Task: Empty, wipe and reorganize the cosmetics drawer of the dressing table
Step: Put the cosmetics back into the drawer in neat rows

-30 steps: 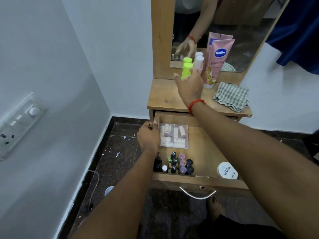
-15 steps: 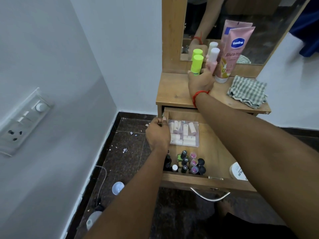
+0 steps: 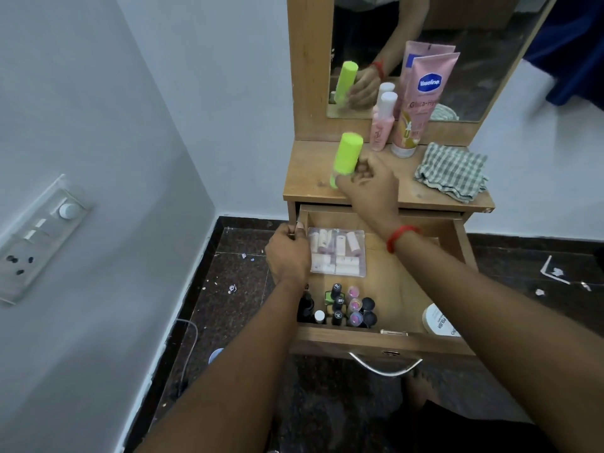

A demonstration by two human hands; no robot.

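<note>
A lime-green cylindrical plastic bottle point(image 3: 347, 157) is being gripped low on its body by the right hand point(image 3: 369, 188), fingers and thumb curled round it, above the left part of the wooden dressing-table top point(image 3: 310, 191). Half a second ago it was being held upright just beside the pink bottle with the white cap point(image 3: 382, 122); now it is being drawn forward and leftward, well tilted and apart from that bottle (whether its base is touching the wood cannot be told through the motion blur). The left hand point(image 3: 287, 256) is being kept where it was, fingers curled over the left wall of the pulled-out wooden drawer point(image 3: 343, 338), which is evidently being steadied. Nothing inside is being disturbed. The clear plastic pouch of small pale tubes point(image 3: 336, 251) is lying at the back left, the cluster of small dark and pink nail-polish bottles point(image 3: 343, 305) is standing at the front left, and the white round jar point(image 3: 438, 322) is sitting at the front right. The tall pink Vaseline tube point(image 3: 421, 103) is being left standing against the mirror, and the green-checked cloth point(image 3: 451, 173) is lying crumpled and untouched at the right of the top. By these signs the emptying is only partly done. The green bottle is apparently being re-sited to make room for what remains, and the wiping is being left for later.
</note>
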